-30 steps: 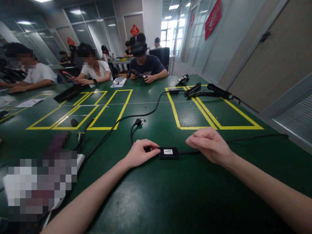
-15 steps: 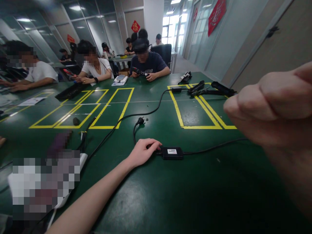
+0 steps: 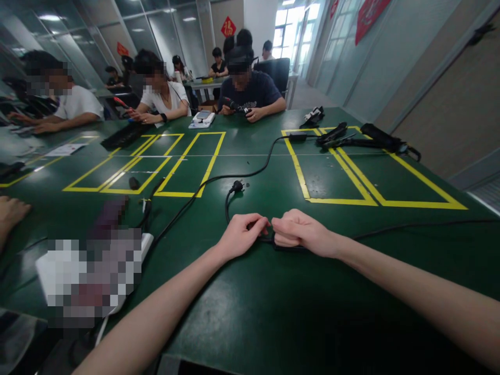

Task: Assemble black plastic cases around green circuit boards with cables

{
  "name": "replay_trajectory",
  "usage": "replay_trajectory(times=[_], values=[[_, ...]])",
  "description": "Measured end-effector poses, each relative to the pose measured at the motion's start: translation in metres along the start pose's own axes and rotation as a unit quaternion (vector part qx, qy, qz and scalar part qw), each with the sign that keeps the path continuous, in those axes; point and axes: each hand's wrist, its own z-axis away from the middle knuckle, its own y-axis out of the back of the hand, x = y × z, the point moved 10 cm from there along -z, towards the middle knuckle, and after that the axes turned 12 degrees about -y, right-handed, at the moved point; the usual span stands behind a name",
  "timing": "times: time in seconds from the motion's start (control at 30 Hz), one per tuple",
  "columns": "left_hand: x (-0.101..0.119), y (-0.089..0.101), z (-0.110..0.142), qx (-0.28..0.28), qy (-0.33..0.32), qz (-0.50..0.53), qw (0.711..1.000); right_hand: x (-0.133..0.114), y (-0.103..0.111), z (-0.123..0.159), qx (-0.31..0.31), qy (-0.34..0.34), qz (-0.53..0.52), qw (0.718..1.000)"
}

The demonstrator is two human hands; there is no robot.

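Observation:
A black power adapter lies on the green table (image 3: 273,312), almost fully hidden under my right hand (image 3: 299,233), whose fingers are curled over it. My left hand (image 3: 242,235) rests just to its left with fingers closed round the black cord (image 3: 227,205) where it leaves the adapter. That cord loops up to a plug (image 3: 236,186) lying loose on the table. A second black cable (image 3: 410,226) runs from under my right hand to the right edge.
Yellow tape rectangles (image 3: 332,199) mark the table beyond my hands. Black tools and cables (image 3: 351,138) lie at the far right. A white power strip (image 3: 144,244) and a blurred patch sit at left. Several people sit at the far and left sides.
My right hand came down from close to the camera and now covers the adapter. My left hand stayed on the cord. The view shifted slightly right.

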Motion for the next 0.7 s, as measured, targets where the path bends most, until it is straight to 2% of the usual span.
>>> replay_trajectory(times=[0.1,0.17,0.23,0.3,0.4,0.43,0.5,0.7], values=[[-0.002,-0.002,0.0,-0.003,0.004,0.004,1.0,-0.018,0.007,0.008,0.02,0.01,-0.007,1.0],[-0.003,-0.001,0.0,0.001,0.008,0.007,1.0,-0.027,0.022,0.018,0.068,0.013,0.001,0.998],[-0.004,-0.001,0.0,0.006,0.009,0.007,1.0,-0.032,0.041,0.031,0.143,0.024,0.036,0.989],[-0.004,0.0,0.0,0.008,0.006,0.005,1.0,-0.037,0.061,0.049,0.237,0.033,0.12,0.964],[-0.001,0.007,0.0,0.033,-0.005,-0.009,0.999,-0.038,0.075,0.074,0.332,0.016,0.299,0.895],[0.0,0.01,0.0,0.049,-0.01,-0.016,0.999,-0.036,0.075,0.08,0.338,0.013,0.347,0.875],[0.002,0.017,0.001,0.08,-0.018,-0.028,0.996,-0.032,0.069,0.088,0.326,0.027,0.405,0.854],[0.002,0.021,0.002,0.098,-0.021,-0.03,0.994,-0.007,0.05,0.092,0.278,0.065,0.479,0.83]])
